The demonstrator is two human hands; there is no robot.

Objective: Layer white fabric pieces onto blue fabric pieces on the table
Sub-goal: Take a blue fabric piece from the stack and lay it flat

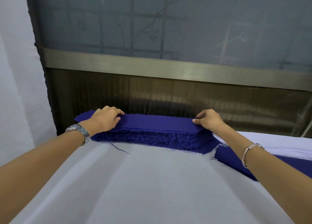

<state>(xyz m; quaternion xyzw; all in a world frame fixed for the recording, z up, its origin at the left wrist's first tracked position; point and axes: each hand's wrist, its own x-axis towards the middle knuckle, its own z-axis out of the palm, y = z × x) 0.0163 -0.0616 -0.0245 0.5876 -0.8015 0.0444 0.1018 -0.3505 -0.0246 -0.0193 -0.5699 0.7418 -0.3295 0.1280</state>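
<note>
Fingers point(118, 114) of my left hand point(104, 121) are curled over the left end of the top blue piece point(157, 120), gripping it. My right hand point(210, 121) pinches the right end of the same piece between thumb and fingertips. Both arms are stretched forward, wrists low, palms down. There is a metal wristwatch point(79, 131) on the left wrist and a thin bangle point(249, 152) on the right forearm.

The top blue piece lies flat on the blue fabric stack point(152, 137), whose near edge is frayed with loose threads. A white fabric sheet point(152, 181) covers the surface on the near side of the stack, lying in soft lengthwise folds; the tabletop beneath it is hidden. To the right of the stack, another blue piece point(228, 158) lies under my right forearm, with a white pile point(293, 150) beyond it.

Behind the stack stands a dark ribbed panel point(168, 95), then a metal rail point(168, 68), then frosted glass point(168, 21). To the left of the stack is a pale wall point(15, 72).
</note>
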